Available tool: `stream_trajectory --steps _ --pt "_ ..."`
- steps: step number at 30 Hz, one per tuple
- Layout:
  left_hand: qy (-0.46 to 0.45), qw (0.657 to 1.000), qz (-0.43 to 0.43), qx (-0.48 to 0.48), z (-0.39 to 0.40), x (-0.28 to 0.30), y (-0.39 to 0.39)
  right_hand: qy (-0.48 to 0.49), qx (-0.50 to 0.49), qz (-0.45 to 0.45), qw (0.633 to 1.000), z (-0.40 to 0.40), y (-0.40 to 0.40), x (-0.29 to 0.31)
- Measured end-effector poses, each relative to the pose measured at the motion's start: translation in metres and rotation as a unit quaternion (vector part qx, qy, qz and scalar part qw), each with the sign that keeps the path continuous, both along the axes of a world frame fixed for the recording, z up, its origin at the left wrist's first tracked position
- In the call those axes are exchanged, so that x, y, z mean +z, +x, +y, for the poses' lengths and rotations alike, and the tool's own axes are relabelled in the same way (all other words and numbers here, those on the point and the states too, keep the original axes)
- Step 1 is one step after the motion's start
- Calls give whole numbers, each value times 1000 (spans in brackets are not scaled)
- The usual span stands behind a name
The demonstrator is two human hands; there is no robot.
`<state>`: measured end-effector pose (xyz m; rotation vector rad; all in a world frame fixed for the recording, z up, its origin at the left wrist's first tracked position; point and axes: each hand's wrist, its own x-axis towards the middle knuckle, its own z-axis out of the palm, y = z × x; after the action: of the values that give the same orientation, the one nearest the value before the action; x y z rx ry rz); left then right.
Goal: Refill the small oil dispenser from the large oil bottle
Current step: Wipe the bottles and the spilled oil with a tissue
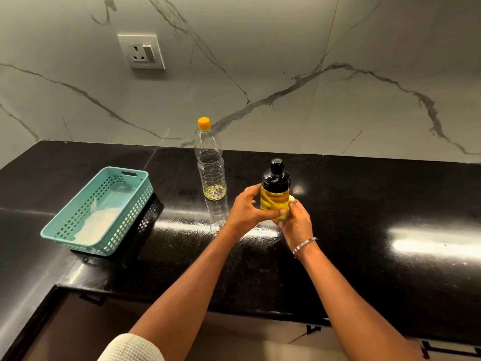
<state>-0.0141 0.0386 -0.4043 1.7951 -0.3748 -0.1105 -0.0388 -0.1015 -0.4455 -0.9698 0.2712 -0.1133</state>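
black counter: both hands, l & r, clamped round capped oil dispenser, base hidden

Glossy black stone counter, clear plastic bottle, teal plastic basket

Single head-worn wide-angle view — looks forward and down from above the black countertop, facing the marble wall. Both forearms enter from the bottom edge; the counter lies near, the wall beyond — straight edges bow outward.
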Motion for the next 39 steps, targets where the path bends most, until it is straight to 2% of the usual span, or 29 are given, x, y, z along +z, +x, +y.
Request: stream_trajectory --steps 5,10,15,18,23,25,28,33,36,39 --pt "-10 1000 0 -24 -5 5 -3 55 66 52 995 6 -1 6" --pt "-55 996 39 -53 -9 10 -8 156 167 66 971 3 -2 13" --pt "-36 996 35 -78 -7 16 -12 195 223 75 952 1 4 13" --pt "-41 995 31 -84 -6 19 -16 204 255 48 944 8 5 16" --pt "-36 997 7 -74 -7 20 -16 302 278 -28 912 24 -4 12" --pt "-31 997 -4 -63 -7 16 -16 304 284 -34 908 27 -7 13" --pt "-28 999 -25 -36 -6 14 -13 243 259 71 932 21 -10 10" --pt "-35 999 -40 -5 -2 14 -6 227 226 104 942 20 -12 9" --pt "-43 998 -44 11 0 11 -4 253 235 101 933 16 -13 1" --pt "-42 997 -49 29 0 8 -3 250 267 56 929 16 -15 -1"
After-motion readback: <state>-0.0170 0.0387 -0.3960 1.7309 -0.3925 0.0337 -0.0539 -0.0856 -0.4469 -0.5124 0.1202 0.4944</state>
